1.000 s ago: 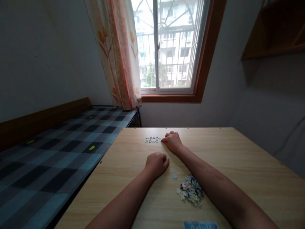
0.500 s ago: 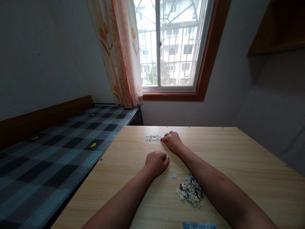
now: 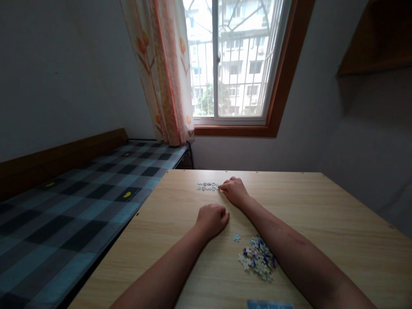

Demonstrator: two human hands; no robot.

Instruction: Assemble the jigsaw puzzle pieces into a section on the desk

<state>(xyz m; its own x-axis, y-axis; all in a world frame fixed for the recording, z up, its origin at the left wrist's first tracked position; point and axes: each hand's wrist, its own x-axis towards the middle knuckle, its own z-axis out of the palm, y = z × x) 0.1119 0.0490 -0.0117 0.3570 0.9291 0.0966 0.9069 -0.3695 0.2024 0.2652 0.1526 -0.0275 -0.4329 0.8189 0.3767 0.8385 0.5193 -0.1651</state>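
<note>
Two short rows of joined jigsaw puzzle pieces (image 3: pixel 207 186) lie near the far side of the table. At their right end, my right hand (image 3: pixel 234 190) has its thumb and index finger pressed together on a puzzle piece, mostly hidden by the fingertips. Closer to me, my left hand (image 3: pixel 212 218) rests on the tabletop as a loose fist, with nothing visible in it. One loose light-blue puzzle piece (image 3: pixel 237 237) lies just right of that fist. A heap of mixed pieces (image 3: pixel 257 259) sits beside my right forearm, which covers its right edge.
The wooden table (image 3: pixel 322 214) fills the foreground. A blue printed item (image 3: pixel 270 304) is cut off at the bottom edge. To the left stands a bed with a checked cover (image 3: pixel 96 206). Behind the table are a curtain (image 3: pixel 167 86) and a window (image 3: pixel 241 64).
The whole view has shifted very slightly. Both hands keep their places, the right one still at the end of the puzzle rows.
</note>
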